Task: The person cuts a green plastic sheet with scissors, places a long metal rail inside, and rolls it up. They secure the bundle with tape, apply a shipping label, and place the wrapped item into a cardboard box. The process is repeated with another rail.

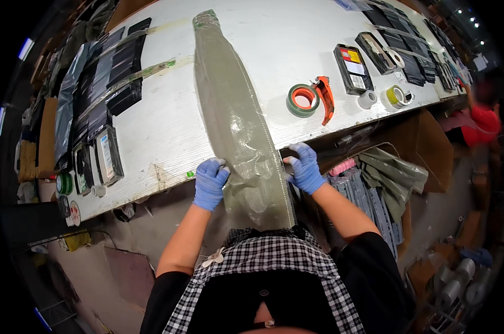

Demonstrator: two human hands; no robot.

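A long olive-green woven plastic sack [238, 122] lies lengthwise over the table, its narrow bunched end far off. The near part hangs over the front edge toward my checked apron. My left hand [211, 182], in a blue glove, is closed with its fingertips on the sack's left edge, where the material wrinkles. At the right edge, my blue-gloved right hand [306, 170] is bent, with thumb and forefinger apart and the thumb close to the stitched seam. I cannot tell whether that thumb touches the sack.
The white table [162, 128] carries strapped stacks of black plastic sheets [126, 67] on both sides. Green tape [302, 101] and an orange tape dispenser [324, 100] sit at right. Below the edge, a cardboard box [422, 150] holds folded grey bundles [363, 197]. A person in red [483, 122] is at far right.
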